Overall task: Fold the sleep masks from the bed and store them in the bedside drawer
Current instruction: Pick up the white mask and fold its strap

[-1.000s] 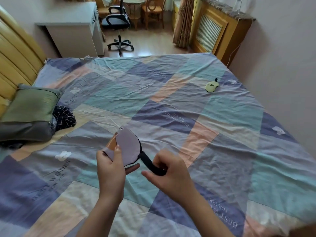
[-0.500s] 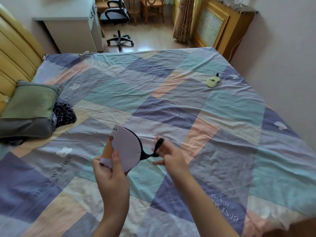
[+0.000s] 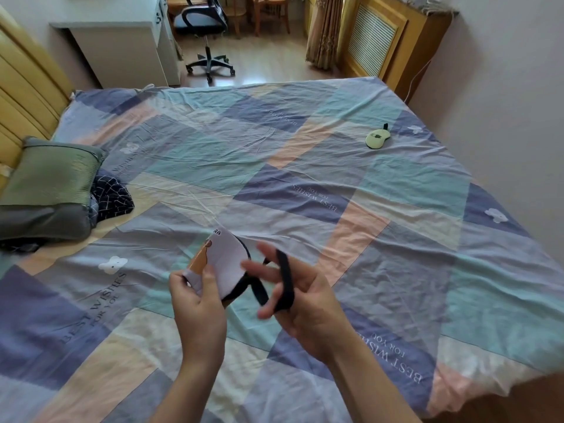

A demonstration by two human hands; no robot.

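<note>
The left hand still pinches the mask; its strap now loops over the open right hand.

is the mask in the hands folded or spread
Folded: left hand pinches the lilac mask doubled over; its black strap loops over the right hand.

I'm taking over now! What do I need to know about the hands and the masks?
Left hand grips the folded purple mask.
Right hand has the mask's black strap looped over its blurred fingers.
The green mask lies on the bed, far right.
Done: purple mask folded.
Left: tidy the strap, handle the green mask, store both. The drawer is not in view.
</note>
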